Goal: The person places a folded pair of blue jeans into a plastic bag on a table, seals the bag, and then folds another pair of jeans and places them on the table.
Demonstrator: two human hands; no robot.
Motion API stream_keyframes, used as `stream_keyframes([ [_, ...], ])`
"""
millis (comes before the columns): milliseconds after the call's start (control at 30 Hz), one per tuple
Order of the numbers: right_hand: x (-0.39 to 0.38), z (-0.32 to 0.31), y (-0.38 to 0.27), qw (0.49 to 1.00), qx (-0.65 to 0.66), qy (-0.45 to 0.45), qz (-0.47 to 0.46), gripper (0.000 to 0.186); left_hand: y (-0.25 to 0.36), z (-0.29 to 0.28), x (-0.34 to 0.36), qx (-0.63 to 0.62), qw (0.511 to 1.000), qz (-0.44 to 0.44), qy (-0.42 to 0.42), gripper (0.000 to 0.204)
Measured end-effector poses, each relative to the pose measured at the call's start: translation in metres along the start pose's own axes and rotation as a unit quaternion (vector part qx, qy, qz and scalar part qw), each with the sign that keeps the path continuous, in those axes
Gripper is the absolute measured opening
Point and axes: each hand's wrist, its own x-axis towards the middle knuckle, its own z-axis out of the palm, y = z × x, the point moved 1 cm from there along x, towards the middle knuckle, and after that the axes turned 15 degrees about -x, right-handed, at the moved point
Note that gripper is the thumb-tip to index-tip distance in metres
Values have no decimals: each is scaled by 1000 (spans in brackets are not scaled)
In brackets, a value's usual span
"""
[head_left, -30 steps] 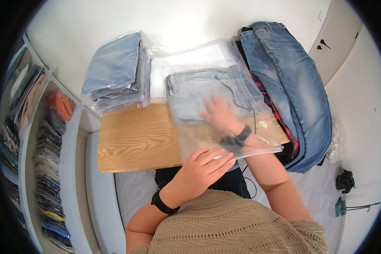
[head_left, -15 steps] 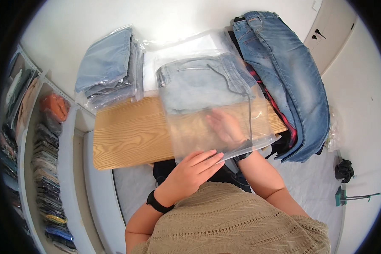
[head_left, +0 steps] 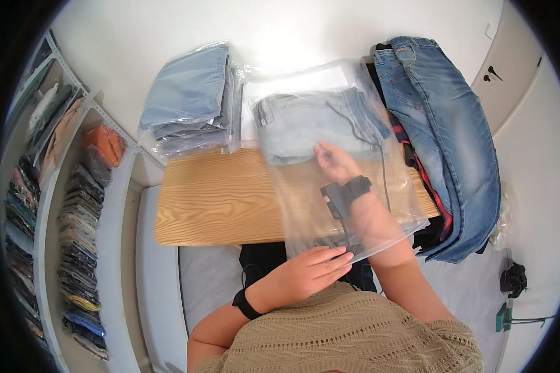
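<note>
The folded light-blue denim (head_left: 295, 127) lies inside the far half of a big clear bag (head_left: 305, 205), its dark cord (head_left: 384, 171) trailing toward the bag's mouth. From here, the step in hand looks like settling the garment in the bag, and to my eye the next move calls for smoothing that cord in and drawing the arm out without dragging the garment along. The right hand (head_left: 337, 166) is inside the bag, fingers half curled at the denim's near edge; I can't tell whether it pinches the cloth. The left hand (head_left: 317, 271) rests on the bag's near rim, fingers together and almost straight; its thumb is hidden, so I can't tell whether it grips. Under the bag is the wood-grained tabletop (head_left: 218, 199); beyond the bag and to its left sits a stack of bagged jeans (head_left: 190, 87), to its right a heap of loose jeans (head_left: 445, 130), and far left of it, packed shelves (head_left: 38, 211).
</note>
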Motion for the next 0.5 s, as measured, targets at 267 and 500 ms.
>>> stream_keyframes([
  [267, 1, -7, 13, 998, -23, 36, -42, 21, -5, 3, -7, 64, 991, -109, -31, 39],
  [500, -6, -8, 9, 999, -45, -22, 11, 18, -7, 5, -6, 32, 994, -90, -48, 41],
])
